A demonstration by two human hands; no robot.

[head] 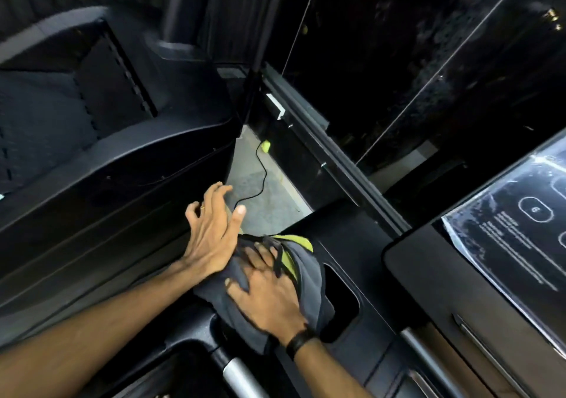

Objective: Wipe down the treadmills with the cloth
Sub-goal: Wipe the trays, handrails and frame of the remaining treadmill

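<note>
At the lower centre of the frame, the cloth (306, 278), seemingly soft and light, is being pressed flat by the right hand (269, 296), fingers spread; the left hand (211, 232), fingers apart, is holding nothing.

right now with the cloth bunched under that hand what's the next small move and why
Probably slide the right hand and the cloth toward the cup holder beside them. The cloth is pressed flat on the black console, bunched at the recess edge, while the left hand hovers spread, holding nothing.
</note>
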